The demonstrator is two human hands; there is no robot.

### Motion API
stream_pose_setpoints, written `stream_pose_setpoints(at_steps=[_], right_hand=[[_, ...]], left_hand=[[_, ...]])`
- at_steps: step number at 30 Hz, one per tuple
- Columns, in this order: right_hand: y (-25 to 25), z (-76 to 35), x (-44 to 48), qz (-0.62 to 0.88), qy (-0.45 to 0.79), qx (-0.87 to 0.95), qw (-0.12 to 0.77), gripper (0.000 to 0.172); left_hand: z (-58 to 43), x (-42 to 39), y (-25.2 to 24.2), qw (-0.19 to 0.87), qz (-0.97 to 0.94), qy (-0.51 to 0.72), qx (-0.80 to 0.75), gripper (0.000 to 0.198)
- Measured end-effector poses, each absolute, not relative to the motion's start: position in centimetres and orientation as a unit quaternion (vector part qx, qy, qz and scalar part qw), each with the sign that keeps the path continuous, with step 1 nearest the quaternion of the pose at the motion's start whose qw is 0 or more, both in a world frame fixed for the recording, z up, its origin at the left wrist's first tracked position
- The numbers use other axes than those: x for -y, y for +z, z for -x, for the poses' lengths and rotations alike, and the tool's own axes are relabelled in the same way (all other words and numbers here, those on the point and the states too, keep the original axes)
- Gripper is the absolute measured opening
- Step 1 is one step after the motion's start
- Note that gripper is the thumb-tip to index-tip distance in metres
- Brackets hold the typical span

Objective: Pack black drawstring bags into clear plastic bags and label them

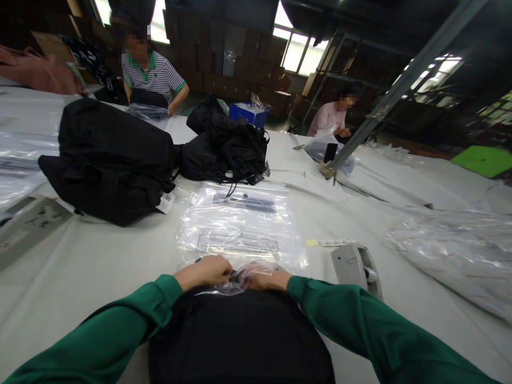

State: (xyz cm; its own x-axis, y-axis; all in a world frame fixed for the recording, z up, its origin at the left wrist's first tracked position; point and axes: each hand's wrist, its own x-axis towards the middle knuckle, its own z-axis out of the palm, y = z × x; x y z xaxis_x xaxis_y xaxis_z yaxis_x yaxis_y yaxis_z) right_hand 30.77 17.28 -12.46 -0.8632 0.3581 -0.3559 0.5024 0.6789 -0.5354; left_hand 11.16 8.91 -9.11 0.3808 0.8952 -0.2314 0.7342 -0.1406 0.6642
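A black bag (240, 336) lies at the bottom centre of the head view, between my green-sleeved arms. At its far edge my left hand (208, 270) has its fingers curled at a small dark piece of the bag. Close beside it on the right, my right hand (262, 277) is partly covered by crumpled clear plastic, so its fingers and what they hold are hard to make out. Just beyond both hands, clear plastic bags (240, 224) with printed dark panels lie flat on the white table (320, 213).
Black bags (112, 160) with a tag stand at left, more black bags (228, 144) behind centre. A grey dispenser (352, 266) and label strip (330, 242) lie right, a grey device (30, 224) left. Plastic sheeting (460, 250) covers the far right. Two people work across the table.
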Motion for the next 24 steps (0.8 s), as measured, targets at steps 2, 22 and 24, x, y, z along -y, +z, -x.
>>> stream_pose_setpoints(at_steps=[2,22,24], right_hand=[[-13.4,-30.8,-16.7,-0.247,-0.327,-0.907,0.095,0.012],[-8.2,-49.2,-8.5,-0.601,-0.272,-0.72,-0.217,0.049],[-10.0,-48.5,-8.5,-0.601,-0.292,-0.71,-0.221,0.05]], left_hand=[[-11.6,-7.7,-9.9,0.364,-0.739,0.128,-0.552,0.027],[-3.6,4.7,-10.8,0.422,-0.603,0.271,-0.62,0.087],[-3.5,6.3,-11.4,0.455,-0.548,0.311,-0.629,0.088]])
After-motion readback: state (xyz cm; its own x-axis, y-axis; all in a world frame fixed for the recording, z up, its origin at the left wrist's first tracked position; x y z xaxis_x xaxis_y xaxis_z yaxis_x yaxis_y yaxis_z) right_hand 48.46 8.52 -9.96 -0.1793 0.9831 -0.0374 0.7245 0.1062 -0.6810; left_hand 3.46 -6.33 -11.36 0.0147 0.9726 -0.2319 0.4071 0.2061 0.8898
